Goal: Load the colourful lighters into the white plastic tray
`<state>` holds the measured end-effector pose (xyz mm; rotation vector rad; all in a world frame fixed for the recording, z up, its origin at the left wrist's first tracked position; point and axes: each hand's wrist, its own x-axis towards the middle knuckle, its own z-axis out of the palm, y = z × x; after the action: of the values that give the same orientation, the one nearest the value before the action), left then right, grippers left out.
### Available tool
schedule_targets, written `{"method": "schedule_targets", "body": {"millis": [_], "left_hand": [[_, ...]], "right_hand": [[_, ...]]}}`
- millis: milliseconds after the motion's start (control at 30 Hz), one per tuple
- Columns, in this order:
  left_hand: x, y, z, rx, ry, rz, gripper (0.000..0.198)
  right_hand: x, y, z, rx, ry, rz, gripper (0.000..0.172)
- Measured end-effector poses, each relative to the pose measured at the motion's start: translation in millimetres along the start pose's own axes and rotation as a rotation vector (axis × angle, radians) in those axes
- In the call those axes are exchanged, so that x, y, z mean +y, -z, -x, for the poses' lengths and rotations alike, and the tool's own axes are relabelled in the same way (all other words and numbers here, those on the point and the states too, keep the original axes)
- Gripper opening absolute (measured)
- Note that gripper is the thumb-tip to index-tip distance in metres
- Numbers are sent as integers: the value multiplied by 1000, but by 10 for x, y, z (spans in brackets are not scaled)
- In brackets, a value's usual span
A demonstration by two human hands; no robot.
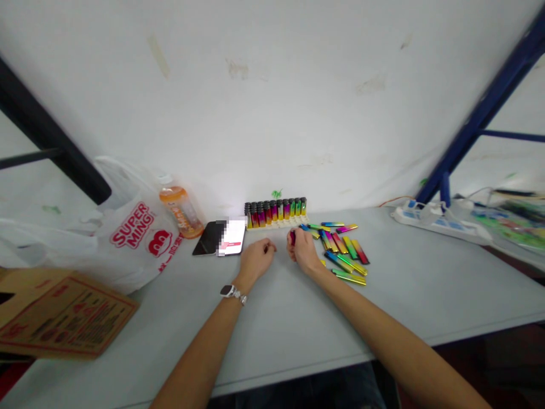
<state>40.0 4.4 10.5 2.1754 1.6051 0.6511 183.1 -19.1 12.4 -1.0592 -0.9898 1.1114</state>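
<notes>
A plastic bag (pixel 128 244), a cardboard box (pixel 72 315) and a drink bottle (pixel 182 210) stood on the left of the desk (pixel 426 278).
The white bag bore red SUPER MING lettering; the box stood in front of it, the orange bottle just beside. A tablet-like device (pixel 208 238), part black, part white, lay near the bottle. On the right, a white power strip (pixel 451 228) lay by the foot of a blue metal post (pixel 481 111).

Right hand (pixel 304 249) holds lighter (pixel 292 237) beside loose lighters (pixel 349 248); left hand (pixel 256 258) near white rack (pixel 279 224).
</notes>
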Motion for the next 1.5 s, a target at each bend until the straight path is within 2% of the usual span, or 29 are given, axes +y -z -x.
{"method": "schedule_targets", "body": {"millis": [267, 433, 567, 700, 900, 1033, 1233, 1400, 1500], "left_hand": [[3, 8, -6, -16, 15, -15, 28], [0, -8, -5, -21, 8, -25, 28], [18, -1, 5, -24, 7, -36, 27], [31, 13, 11, -35, 15, -63, 27], [57, -7, -42, -26, 15, -50, 27], [175, -49, -153, -70, -19, -37, 27], [355, -172, -341, -86, -68, -121, 26], [329, -276, -331, -15, -44, -132, 27], [291, -296, -285, -18, -63, -115, 26]], "right_hand": [[-17, -32, 31, -5, -35, -39, 29], [-82, 30, -44, -58, -108, -207, 36], [-179, 160, -119, -29, -31, -247, 41], [-208, 332, -247, -42, 81, -17, 43], [-242, 582, -616, 23, 354, 414, 30], [-314, 690, -870, -48, 364, 510, 24], [-367, 748, -1206, -59, 510, 653, 9], [-345, 729, -1386, -110, 572, 850, 9], [-346, 702, -1413, -120, 568, 928, 10]]}}
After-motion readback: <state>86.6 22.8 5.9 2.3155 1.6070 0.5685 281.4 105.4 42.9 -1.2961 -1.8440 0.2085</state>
